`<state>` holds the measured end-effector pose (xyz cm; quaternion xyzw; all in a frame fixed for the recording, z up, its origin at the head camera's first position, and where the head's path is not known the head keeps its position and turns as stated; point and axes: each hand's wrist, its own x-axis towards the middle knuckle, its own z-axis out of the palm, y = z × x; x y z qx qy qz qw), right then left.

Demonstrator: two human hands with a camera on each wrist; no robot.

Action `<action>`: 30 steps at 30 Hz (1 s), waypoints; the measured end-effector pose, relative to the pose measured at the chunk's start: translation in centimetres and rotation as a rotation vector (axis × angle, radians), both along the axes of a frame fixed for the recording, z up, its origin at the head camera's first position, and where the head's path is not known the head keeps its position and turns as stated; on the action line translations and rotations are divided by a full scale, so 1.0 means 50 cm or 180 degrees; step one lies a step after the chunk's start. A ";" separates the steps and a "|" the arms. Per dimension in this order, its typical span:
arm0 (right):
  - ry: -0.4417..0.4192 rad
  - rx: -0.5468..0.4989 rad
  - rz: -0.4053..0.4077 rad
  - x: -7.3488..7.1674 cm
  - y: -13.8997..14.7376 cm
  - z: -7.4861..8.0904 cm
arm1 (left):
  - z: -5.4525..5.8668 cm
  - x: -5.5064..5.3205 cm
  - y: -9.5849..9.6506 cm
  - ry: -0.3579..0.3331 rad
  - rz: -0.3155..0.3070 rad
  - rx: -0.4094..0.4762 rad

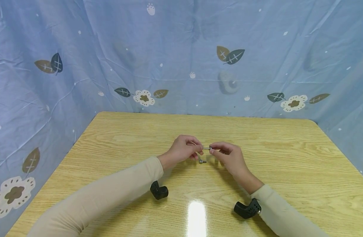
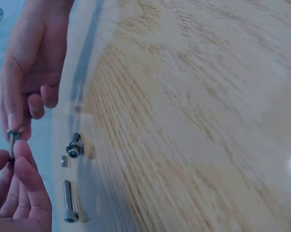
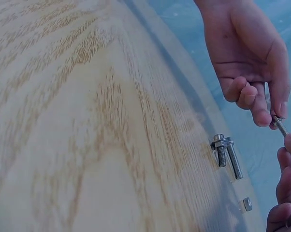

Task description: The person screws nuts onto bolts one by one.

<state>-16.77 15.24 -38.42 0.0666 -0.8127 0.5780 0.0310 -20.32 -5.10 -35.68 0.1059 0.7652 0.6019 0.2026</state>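
Between both hands, a slim metal bolt point(image 1: 206, 148) is held level above the table. My left hand point(image 1: 183, 148) pinches one end of it between thumb and fingertips. At the other end, where a wider piece shows, the thumb and index finger of my right hand point(image 1: 230, 157) grip it. Fingertips cover parts of both ends. Below the hands lies a short bolt with a wide collar point(image 2: 74, 147). Near it are a longer socket-head bolt point(image 2: 69, 203) and a small nut point(image 2: 64, 161).
The wood-grain table point(image 1: 134, 131) extends around the hands, with a blue patterned curtain point(image 1: 181, 59) behind and at both sides. Black wrist mounts point(image 1: 159, 191) hang at the sleeves. Light reflects off the table's glossy front part.
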 end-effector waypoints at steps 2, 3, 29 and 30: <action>0.0021 0.0004 -0.0006 0.001 0.000 0.001 | 0.000 0.001 0.000 -0.0015 -0.0010 0.0013; 0.0030 0.0005 -0.0009 0.001 0.000 0.001 | -0.002 0.000 0.000 -0.0019 -0.0009 0.0023; 0.0112 -0.0046 0.0104 0.004 0.002 0.000 | -0.003 0.007 0.000 0.0611 -0.0124 -0.0277; 0.0097 -0.0069 0.0115 0.005 0.002 0.001 | -0.004 0.007 0.000 0.0622 -0.0129 -0.0281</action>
